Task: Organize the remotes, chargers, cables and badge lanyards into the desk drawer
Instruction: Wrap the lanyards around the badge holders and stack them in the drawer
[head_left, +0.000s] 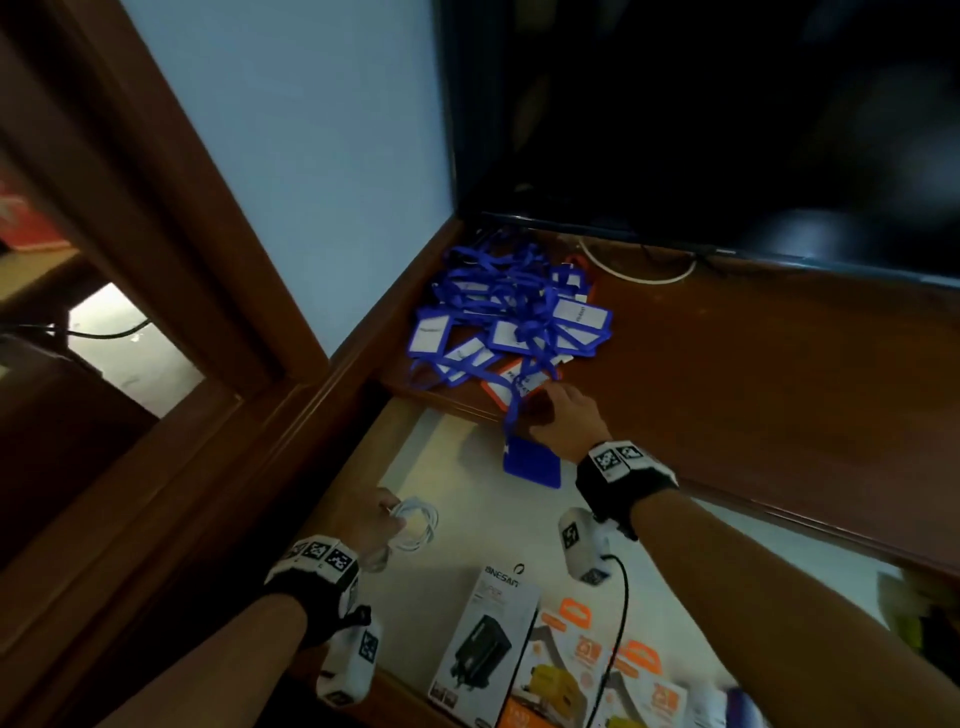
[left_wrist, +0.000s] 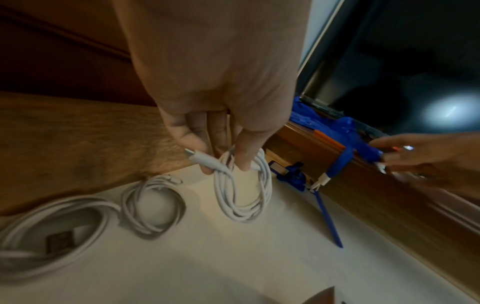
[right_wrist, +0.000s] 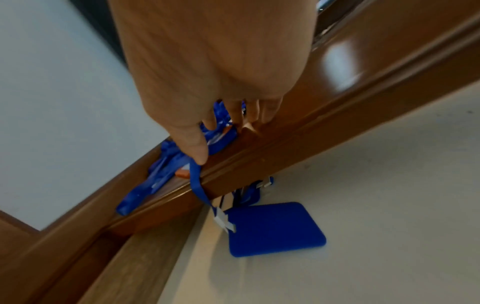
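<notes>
The desk drawer (head_left: 483, 525) stands open with a pale liner. Above its left side my left hand (head_left: 389, 514) pinches a coiled white cable (left_wrist: 241, 195) by its top, and the loops hang down. At the desk's front edge my right hand (right_wrist: 218, 133) curls its thumb and fingers round the strap of a blue lanyard (right_wrist: 197, 181). That lanyard's blue badge holder (right_wrist: 275, 228) hangs over the edge and touches the drawer floor. A tangled pile of blue and orange badge lanyards (head_left: 514, 312) lies on the desk top just beyond my right hand.
Two more white cable coils (left_wrist: 153, 207) lie in the drawer's left corner. A boxed black charger (head_left: 483, 644) and orange charger boxes (head_left: 566, 665) sit at the drawer's near side. A dark screen (head_left: 727, 130) stands at the desk's back, with wooden framing on the left.
</notes>
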